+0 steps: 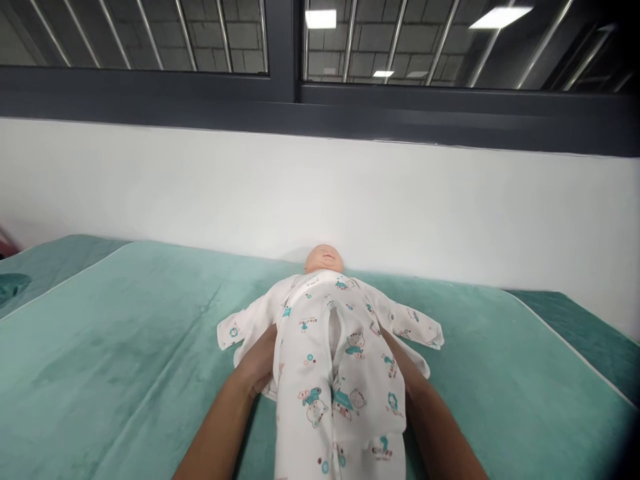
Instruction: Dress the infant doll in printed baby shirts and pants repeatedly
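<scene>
A baby doll [325, 259] lies on its back on a green mat [125, 333], head toward the wall. It wears a white sleepsuit [340, 373] printed with small cartoon animals, sleeves spread out to both sides. My left hand [260, 363] is wrapped around the doll's left flank at the waist, fingers tucked under the fabric. My right hand [400, 370] presses the other flank, mostly hidden behind the sleepsuit. Both forearms come up from the bottom edge.
The mat covers a wide padded surface that ends at a white wall [450, 213] just behind the doll's head. Dark-framed windows [285, 87] run above the wall. A darker green strip [590, 333] borders the mat at right.
</scene>
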Tool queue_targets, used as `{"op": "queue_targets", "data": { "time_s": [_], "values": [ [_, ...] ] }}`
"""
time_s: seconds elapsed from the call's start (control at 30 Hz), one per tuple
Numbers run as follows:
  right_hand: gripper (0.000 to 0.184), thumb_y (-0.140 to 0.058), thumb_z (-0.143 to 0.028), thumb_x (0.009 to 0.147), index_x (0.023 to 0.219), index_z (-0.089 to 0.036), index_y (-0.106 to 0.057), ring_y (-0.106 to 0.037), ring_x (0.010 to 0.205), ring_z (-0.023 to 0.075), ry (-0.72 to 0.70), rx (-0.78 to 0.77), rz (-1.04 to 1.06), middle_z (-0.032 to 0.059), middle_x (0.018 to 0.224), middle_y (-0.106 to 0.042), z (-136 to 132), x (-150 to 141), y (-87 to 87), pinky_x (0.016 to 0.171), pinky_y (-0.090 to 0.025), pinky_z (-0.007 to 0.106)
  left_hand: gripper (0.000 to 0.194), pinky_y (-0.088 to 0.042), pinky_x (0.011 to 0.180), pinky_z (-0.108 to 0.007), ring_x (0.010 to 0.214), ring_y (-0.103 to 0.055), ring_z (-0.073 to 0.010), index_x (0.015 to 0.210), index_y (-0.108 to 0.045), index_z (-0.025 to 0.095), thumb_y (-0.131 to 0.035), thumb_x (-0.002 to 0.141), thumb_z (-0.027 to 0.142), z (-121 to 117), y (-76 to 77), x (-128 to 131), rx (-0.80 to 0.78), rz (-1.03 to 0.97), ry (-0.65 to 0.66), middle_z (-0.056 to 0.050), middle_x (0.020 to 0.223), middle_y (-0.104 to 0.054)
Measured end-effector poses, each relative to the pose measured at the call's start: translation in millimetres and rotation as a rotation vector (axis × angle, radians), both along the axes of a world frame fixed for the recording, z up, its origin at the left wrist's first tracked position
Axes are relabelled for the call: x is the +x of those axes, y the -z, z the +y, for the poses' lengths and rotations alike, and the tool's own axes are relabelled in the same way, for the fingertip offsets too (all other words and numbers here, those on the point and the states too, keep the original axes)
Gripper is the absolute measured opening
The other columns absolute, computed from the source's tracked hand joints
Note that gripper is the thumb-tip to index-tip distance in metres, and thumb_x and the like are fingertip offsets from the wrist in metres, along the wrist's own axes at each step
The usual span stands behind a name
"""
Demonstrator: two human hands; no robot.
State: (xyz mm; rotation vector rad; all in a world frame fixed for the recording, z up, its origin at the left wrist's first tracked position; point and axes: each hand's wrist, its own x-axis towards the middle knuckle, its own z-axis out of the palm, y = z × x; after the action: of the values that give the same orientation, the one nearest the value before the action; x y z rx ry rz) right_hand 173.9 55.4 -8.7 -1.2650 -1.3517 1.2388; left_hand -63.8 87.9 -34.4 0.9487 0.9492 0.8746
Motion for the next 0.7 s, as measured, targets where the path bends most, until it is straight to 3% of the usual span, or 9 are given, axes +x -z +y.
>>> {"op": "queue_targets", "data": {
  "time_s": [0.1, 0.2, 0.3, 0.47, 0.7],
  "values": [
    [0.04, -0.067, -0.05, 0.071, 0.104, -0.028, -0.072, -0.065, 0.104, 0.0313, -0.035, -0.13, 0.007, 0.0101, 0.105, -0.073, -2, -1, -3.2, 0.089, -0.053, 0.04, 0.067, -0.038, 0.109, -0.046, 0.126, -0.05, -0.034, 0.129, -0.059, 0.019, -0.076, 0.068, 0.041, -3, -6.5, -1, -0.017, 0.022, -0.072, -0.01, 0.13, -0.062],
    [0.037, -0.066, -0.045, 0.073, 0.103, -0.026, -0.073, -0.066, 0.104, 0.0312, -0.05, -0.121, 0.046, 0.0104, 0.102, -0.074, -3, -4, -6.0, 0.089, -0.052, 0.04, 0.069, -0.04, 0.107, -0.048, 0.121, -0.054, -0.0337, 0.131, -0.057, 0.02, -0.077, 0.068, 0.042, -4, -8.0, -2, -0.035, -0.004, -0.08, -0.01, 0.128, -0.063],
    [0.04, -0.062, -0.048, 0.074, 0.106, -0.027, -0.073, -0.064, 0.108, 0.0301, -0.012, -0.121, 0.051, 0.0097, 0.102, -0.074, -2, -5, -4.1, 0.092, -0.051, 0.039, 0.063, -0.045, 0.101, -0.047, 0.116, -0.058, -0.032, 0.132, -0.056, 0.022, -0.073, 0.074, 0.038, 0, -0.1, -2, -0.013, -0.029, -0.042, -0.01, 0.128, -0.064],
    [0.042, -0.065, -0.044, 0.074, 0.112, -0.027, -0.071, -0.058, 0.119, 0.0283, 0.11, 0.041, -0.062, 0.0098, 0.115, -0.069, 2, -2, 8.7, 0.098, -0.048, 0.036, 0.055, -0.051, 0.092, -0.044, 0.11, -0.061, -0.0311, 0.127, -0.061, 0.02, -0.069, 0.078, 0.042, 6, 16.4, 1, 0.02, -0.008, -0.043, -0.012, 0.121, -0.067],
    [0.03, -0.068, -0.033, 0.071, 0.099, -0.023, -0.075, -0.066, 0.101, 0.0304, 0.072, 0.078, -0.146, 0.0105, 0.11, -0.071, 8, 0, 23.2, 0.083, -0.054, 0.036, 0.044, -0.051, 0.091, -0.042, 0.105, -0.063, -0.0294, 0.115, -0.068, 0.018, -0.066, 0.079, 0.042, 7, 21.8, 3, 0.033, -0.007, -0.054, -0.009, 0.105, -0.073]
  ]
}}
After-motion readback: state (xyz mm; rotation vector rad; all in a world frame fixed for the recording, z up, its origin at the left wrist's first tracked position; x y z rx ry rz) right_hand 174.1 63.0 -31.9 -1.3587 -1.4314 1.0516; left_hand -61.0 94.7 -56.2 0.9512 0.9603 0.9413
